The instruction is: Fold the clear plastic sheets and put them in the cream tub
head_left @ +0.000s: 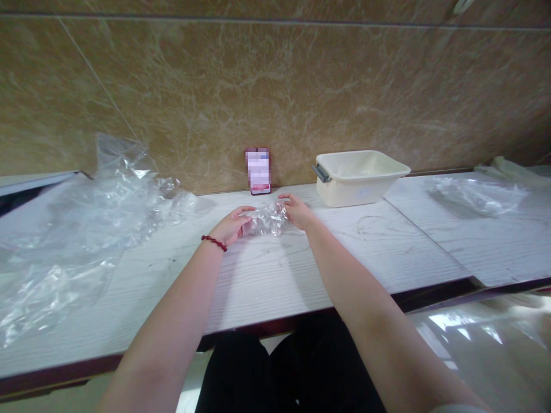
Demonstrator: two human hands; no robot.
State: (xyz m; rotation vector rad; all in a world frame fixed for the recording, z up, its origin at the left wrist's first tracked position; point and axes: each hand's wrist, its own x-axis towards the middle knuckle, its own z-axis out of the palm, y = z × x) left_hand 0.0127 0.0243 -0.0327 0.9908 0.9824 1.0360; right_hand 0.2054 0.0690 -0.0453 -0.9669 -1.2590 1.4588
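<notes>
A crumpled clear plastic bag lies between my two hands on the white wood-grain table. My left hand, with a dark red bead bracelet at the wrist, pinches the bag's left end between thumb and fingers. At the opposite end, my right hand has its curled fingers closed on the plastic. Whether anything sits inside the bag cannot be made out.
A phone leans upright against the brown marbled wall. Right of it stands a cream plastic bin with a grey handle. Many clear bags are heaped at left; another clear bag lies far right.
</notes>
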